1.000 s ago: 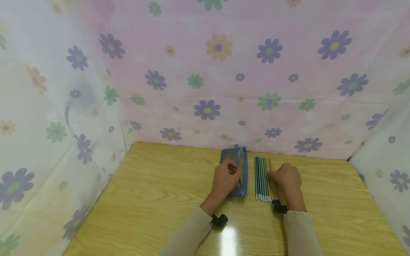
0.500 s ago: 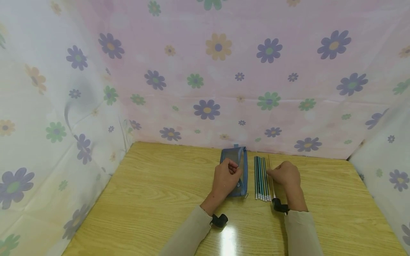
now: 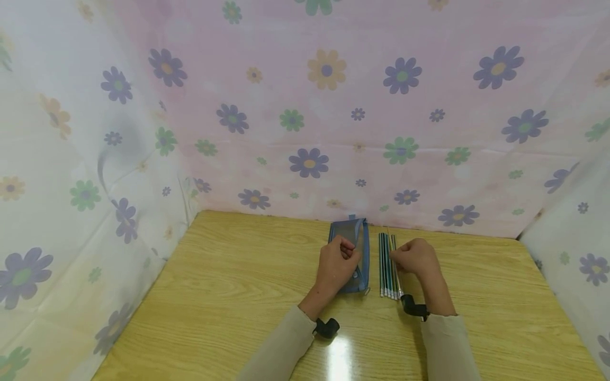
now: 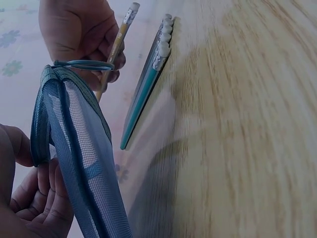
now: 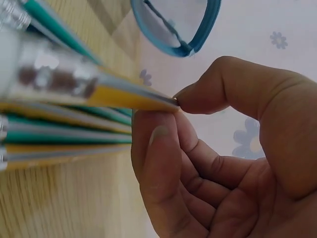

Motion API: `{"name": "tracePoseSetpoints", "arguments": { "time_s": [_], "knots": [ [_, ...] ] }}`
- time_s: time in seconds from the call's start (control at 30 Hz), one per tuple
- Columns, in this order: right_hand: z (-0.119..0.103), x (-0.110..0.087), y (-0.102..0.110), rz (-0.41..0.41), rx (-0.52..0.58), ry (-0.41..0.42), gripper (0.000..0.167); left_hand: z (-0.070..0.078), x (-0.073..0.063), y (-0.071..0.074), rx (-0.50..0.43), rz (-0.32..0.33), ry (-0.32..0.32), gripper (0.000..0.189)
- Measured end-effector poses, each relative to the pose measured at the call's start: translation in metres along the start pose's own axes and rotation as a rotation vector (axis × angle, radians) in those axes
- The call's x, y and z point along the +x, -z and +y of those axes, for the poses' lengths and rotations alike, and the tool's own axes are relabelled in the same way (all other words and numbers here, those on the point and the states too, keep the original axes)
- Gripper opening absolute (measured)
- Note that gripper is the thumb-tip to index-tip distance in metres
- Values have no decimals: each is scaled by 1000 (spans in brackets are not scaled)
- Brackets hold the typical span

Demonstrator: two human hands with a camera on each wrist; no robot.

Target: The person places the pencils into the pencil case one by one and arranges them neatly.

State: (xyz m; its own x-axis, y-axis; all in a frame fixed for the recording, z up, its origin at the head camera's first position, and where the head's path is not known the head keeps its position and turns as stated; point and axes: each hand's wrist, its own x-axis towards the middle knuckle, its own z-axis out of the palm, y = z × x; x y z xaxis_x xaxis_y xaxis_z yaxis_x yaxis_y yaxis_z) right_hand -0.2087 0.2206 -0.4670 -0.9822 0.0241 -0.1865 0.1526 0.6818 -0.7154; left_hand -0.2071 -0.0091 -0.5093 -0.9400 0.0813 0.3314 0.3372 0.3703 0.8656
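1. While the pencil [image 5: 131,97] has its eraser [image 4: 134,6] at the near end, its long axis runs away toward the back of the desk [image 3: 238,264].
2. The right hand [image 3: 419,257] pinches its shaft, fingers narrow; probably light, stiff and slick, the pencil should balance best near the middle.
3. It is held over the right side of the row [image 3: 385,264] of pencils.
4. The left hand [image 3: 334,265] pinches the pouch [image 3: 364,251]; likely soft, it should hold firmest at its seam.
5. Lengthwise, the pouch also points toward the cloth [image 3: 267,116].

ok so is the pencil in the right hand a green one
No, the pencil that the right hand pinches is yellow with a grey stripe.
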Motion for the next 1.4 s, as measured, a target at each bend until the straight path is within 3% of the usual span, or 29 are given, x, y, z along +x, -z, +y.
{"name": "tracePoseSetpoints", "arguments": {
  "time_s": [0.5, 0.8, 1.4],
  "knots": [
    [-20, -6, -7, -36, 67, 31, 29, 3, 0, 1, -8, -15, 23, 5],
    [-23, -4, -15, -22, 168, 41, 22, 2, -1, 1, 10, -18, 19, 5],
    [-35, 0, -33, 7, 370, 26, 31, 2, -2, 1, -2, -24, 36, 3]
  ]
}}
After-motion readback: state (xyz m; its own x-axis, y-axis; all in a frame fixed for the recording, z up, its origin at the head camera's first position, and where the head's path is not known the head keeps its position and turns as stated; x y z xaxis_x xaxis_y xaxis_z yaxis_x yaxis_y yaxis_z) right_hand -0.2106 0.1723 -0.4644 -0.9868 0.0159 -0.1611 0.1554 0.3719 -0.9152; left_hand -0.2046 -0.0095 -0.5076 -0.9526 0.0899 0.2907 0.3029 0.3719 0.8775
